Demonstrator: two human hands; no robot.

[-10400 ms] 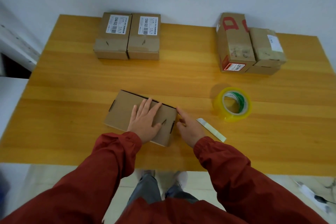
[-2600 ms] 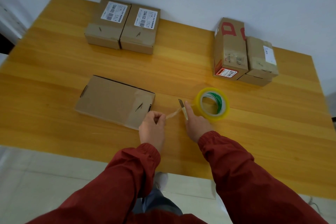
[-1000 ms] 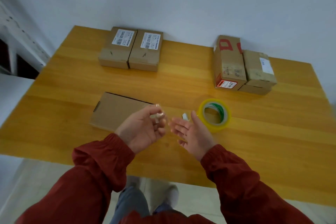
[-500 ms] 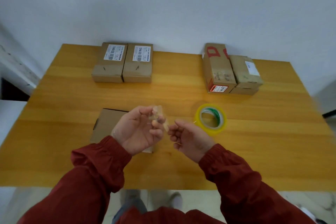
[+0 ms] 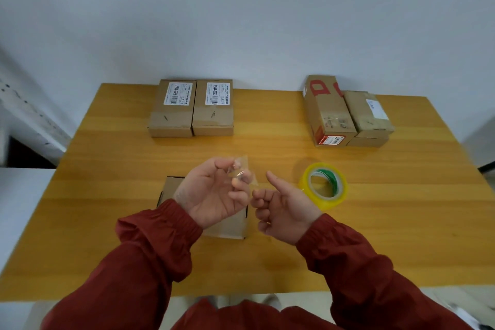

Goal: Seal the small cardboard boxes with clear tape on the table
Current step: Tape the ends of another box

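The left hand (image 5: 214, 195) pinches a clear tape strip (image 5: 242, 173) by its top and the right hand (image 5: 284, 206) pinches its lower end, above the small box (image 5: 230, 226) on the table (image 5: 401, 222). Pulled taut, the strip should land flat across the flap edge.

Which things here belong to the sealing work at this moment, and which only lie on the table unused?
In the job: tape strip, pinched by the left hand; right hand at its lower end; plain box beneath the hands; tape roll.
Lying unused: two labelled boxes; red-printed box with smaller boxes beside it.
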